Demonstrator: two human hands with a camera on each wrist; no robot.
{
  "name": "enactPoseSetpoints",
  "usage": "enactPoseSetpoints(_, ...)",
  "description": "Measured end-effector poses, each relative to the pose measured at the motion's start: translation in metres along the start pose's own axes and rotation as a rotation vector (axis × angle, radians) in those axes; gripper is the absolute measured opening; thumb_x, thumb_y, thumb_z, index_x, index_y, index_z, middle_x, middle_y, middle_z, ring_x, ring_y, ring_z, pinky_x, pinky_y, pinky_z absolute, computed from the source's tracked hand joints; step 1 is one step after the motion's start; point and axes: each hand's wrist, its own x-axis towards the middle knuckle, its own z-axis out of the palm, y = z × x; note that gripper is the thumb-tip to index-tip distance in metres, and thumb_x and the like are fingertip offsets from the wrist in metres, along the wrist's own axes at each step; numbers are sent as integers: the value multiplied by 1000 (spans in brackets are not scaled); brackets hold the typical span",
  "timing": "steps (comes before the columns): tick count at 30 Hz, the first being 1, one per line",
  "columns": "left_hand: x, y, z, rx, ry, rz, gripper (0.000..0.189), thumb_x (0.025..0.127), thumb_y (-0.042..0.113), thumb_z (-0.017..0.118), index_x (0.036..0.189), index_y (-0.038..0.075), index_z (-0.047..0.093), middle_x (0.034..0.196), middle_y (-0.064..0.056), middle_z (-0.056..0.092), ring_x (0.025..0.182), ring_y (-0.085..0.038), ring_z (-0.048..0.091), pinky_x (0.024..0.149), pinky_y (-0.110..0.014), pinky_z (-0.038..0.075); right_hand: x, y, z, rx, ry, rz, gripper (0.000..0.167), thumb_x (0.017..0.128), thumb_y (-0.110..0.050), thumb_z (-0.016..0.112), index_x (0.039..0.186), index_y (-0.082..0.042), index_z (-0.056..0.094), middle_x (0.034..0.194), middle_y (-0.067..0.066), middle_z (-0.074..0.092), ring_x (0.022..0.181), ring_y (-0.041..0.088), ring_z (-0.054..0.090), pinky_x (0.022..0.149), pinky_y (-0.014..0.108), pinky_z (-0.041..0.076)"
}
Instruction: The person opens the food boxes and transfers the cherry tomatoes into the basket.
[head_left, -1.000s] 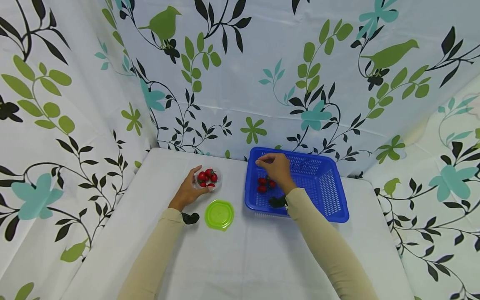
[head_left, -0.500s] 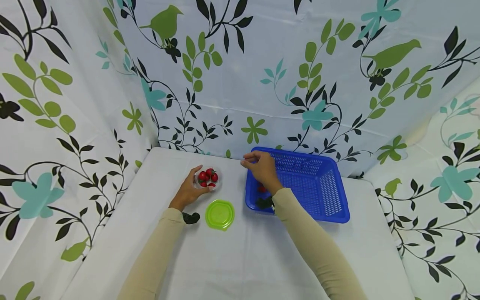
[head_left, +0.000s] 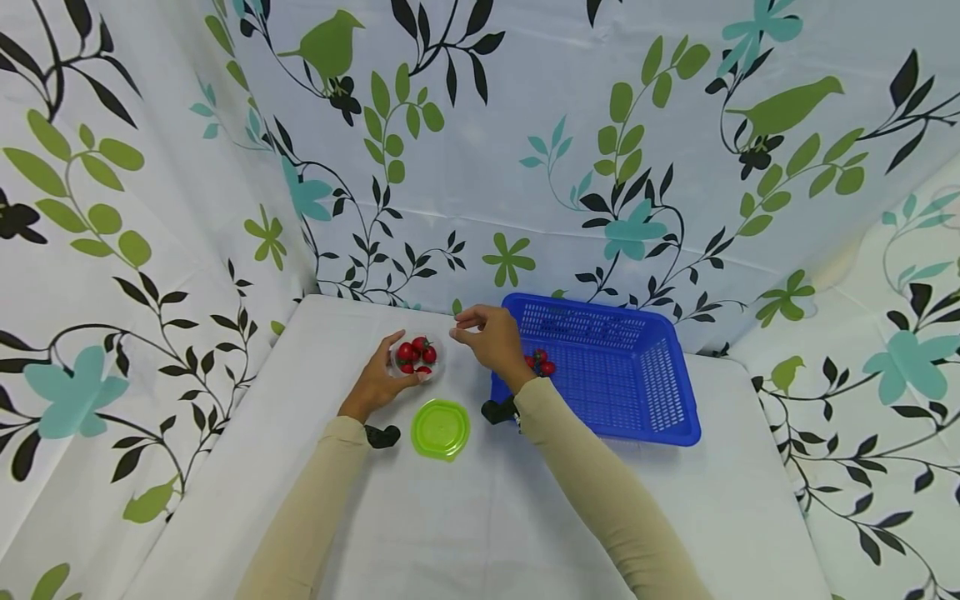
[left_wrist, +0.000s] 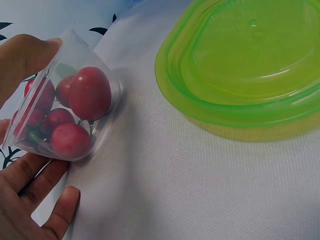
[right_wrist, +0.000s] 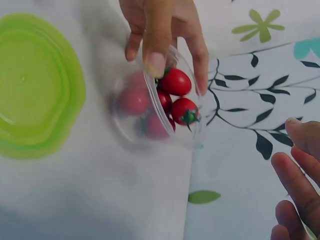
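My left hand [head_left: 381,383] grips a small clear plastic container [right_wrist: 125,127] from its left, thumb and fingers round the rim. Several cherry tomatoes [left_wrist: 90,93], some with green stems, lie inside it. My right hand [head_left: 489,340] hovers just to the right of the container, palm downward. Its fingers [right_wrist: 295,185] are loosely bent and apart from the thumb, with nothing between them. Nearer the body, a bright green lid [head_left: 440,429] lies flat on the table, just in front of the container.
A blue perforated basket [head_left: 671,433] stands to the right, with several more cherry tomatoes [head_left: 542,361] at its left end, partly hidden by my right hand. White cloth covers the table [head_left: 450,517]. A leaf-and-bird patterned curtain [head_left: 480,192] hangs behind and at both sides.
My right hand has moved left, from above the blue basket to beside the clear container, uncovering part of the basket. My left hand, the container and the green lid have stayed in place.
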Motion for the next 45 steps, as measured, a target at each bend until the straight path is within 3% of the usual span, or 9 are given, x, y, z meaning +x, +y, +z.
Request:
enactPoseSetpoints(12, 0, 1, 0, -7, 1, 6, 103, 90, 35, 87, 169, 26, 21, 178, -15, 19, 161, -48, 24, 131, -62, 26, 1, -7, 29, -56, -26, 40, 25, 91, -24, 86, 115, -21, 80, 112, -2, 82, 129, 23, 64, 108, 48, 54)
enactPoseSetpoints(22, 0, 0, -1, -10, 4, 19, 104, 89, 38, 87, 169, 27, 21, 178, -16, 20, 161, -49, 25, 130, -65, 26, 2, -3, 47, -72, -12, 47, 24, 91, -24, 87, 114, -22, 81, 111, -3, 82, 126, 22, 61, 110, 46, 50)
enactPoseSetpoints(28, 0, 0, -1, -6, 1, 6, 105, 89, 39, 87, 170, 28, 21, 178, -15, 20, 161, -48, 25, 130, -66, 26, 1, -2, 58, -100, 21, 69, 23, 91, -26, 86, 114, -24, 81, 112, -5, 82, 120, 19, 68, 105, 42, 56)
enactPoseSetpoints(45, -2, 1, -2, -13, -3, 1, 104, 90, 39, 87, 169, 29, 21, 177, -16, 22, 161, -48, 26, 130, -64, 27, 2, 4, 79, -149, 20, 141, 27, 91, -25, 86, 118, -27, 81, 112, -6, 82, 114, 19, 59, 93, 39, 54)
